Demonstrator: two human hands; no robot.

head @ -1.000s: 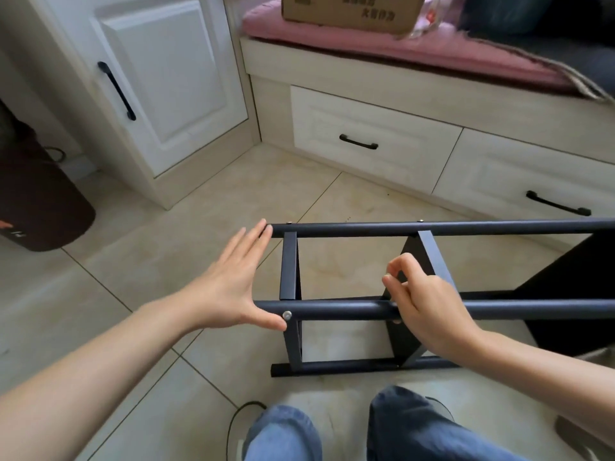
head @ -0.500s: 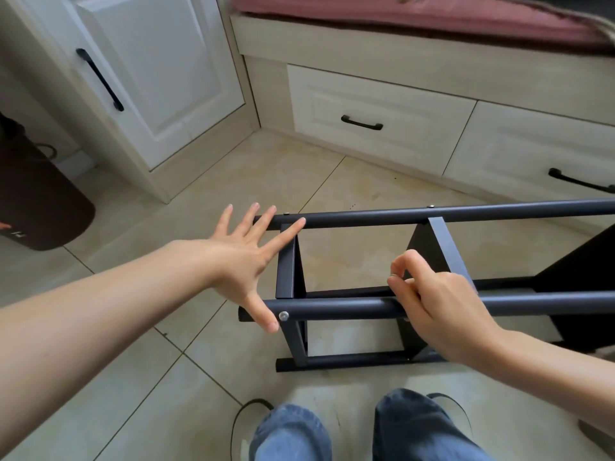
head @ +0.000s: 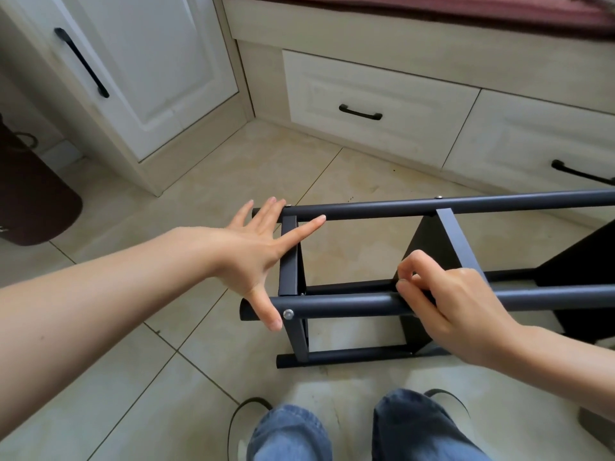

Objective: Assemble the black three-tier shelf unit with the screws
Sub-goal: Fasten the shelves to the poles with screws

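Your shelf unit [head: 432, 301] lies on its side on the floor [head: 166, 377], stiff metal and probably light, so grip its round tubes: your left hand [head: 256, 257] spreads flat across its end, your right hand [head: 446, 304] curls around the near tube.

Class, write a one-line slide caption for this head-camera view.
Left hand spread across the shelf frame's end, right hand gripping its near tube.

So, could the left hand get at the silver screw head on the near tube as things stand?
Probably yes. The left hand is spread open and holds nothing, its thumb tip right beside the screw head on the near tube, with nothing between them.
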